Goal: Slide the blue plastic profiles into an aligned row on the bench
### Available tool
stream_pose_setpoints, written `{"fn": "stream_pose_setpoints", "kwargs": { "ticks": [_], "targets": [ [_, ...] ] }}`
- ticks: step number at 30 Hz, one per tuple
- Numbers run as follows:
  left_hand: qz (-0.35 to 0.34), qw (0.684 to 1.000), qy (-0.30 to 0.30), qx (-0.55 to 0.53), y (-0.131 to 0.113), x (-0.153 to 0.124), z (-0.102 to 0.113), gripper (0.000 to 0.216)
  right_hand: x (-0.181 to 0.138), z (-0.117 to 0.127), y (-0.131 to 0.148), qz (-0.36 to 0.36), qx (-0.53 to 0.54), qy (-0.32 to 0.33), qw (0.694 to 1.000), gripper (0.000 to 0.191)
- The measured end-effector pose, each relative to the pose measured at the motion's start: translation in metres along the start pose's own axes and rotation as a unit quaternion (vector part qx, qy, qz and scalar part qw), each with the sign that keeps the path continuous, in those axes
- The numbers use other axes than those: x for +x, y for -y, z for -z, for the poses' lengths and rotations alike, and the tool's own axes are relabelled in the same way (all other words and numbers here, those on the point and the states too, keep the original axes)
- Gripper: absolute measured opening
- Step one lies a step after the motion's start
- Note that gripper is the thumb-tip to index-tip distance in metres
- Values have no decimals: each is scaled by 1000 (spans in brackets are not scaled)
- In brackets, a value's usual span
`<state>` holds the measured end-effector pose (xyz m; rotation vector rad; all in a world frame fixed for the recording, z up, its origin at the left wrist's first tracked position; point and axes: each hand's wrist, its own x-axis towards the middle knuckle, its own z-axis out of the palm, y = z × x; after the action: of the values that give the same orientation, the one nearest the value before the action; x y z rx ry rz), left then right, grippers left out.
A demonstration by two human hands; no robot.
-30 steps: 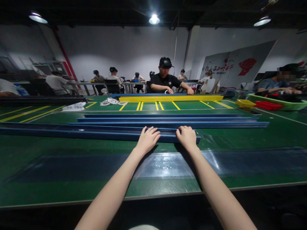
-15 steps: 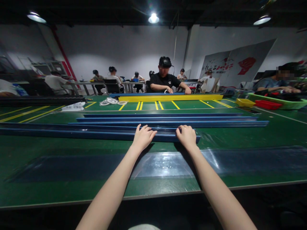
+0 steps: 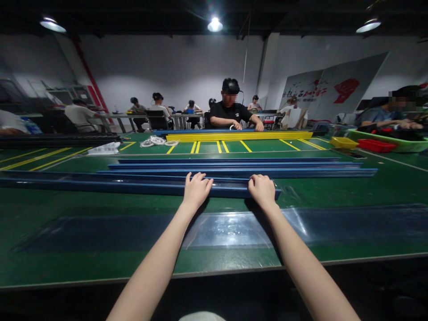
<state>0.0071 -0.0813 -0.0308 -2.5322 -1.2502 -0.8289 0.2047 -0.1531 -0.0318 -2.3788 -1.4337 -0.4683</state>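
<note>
A long dark-blue channel strip (image 3: 107,186) lies across the green table, with a glossy clear strip along its trough. My left hand (image 3: 196,189) reaches over it from the near side, fingers bent across the trough and thumb to the right. Close to the channel's right end, my right hand (image 3: 262,191) is curled over the near wall. The undersides of both hands' fingers are hidden. Nearer to me, a wide transparent plastic sheet (image 3: 230,229) lies flat beneath my forearms.
Several blue channels (image 3: 301,173) lie just beyond. Farther off are a yellow channel (image 3: 239,136), coiled white tubing (image 3: 154,141), a yellow tray (image 3: 343,142), a red tray (image 3: 376,146) and a green basket (image 3: 411,145). Opposite, a co-worker (image 3: 230,113) handles a strip.
My left hand has slid slightly left along the channel, widening the gap between my hands. The right hand stays near the channel's end. The view has shifted a little.
</note>
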Motion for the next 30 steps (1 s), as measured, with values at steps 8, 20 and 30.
{"fn": "stream_pose_setpoints", "kwargs": {
  "ticks": [8, 20, 30],
  "targets": [
    [-99, 992, 54, -60, -14, -4, -7, 31, 0, 0, 0, -2, -3, 3, 1000, 33],
    [-7, 1000, -16, -2, -2, 2, -4, 42, 0, -1, -1, -3, 0, -9, 1000, 32],
    [26, 999, -40, 13, 3, 1, -5, 41, 0, -2, -1, -4, 7, -11, 1000, 32]
  ]
}}
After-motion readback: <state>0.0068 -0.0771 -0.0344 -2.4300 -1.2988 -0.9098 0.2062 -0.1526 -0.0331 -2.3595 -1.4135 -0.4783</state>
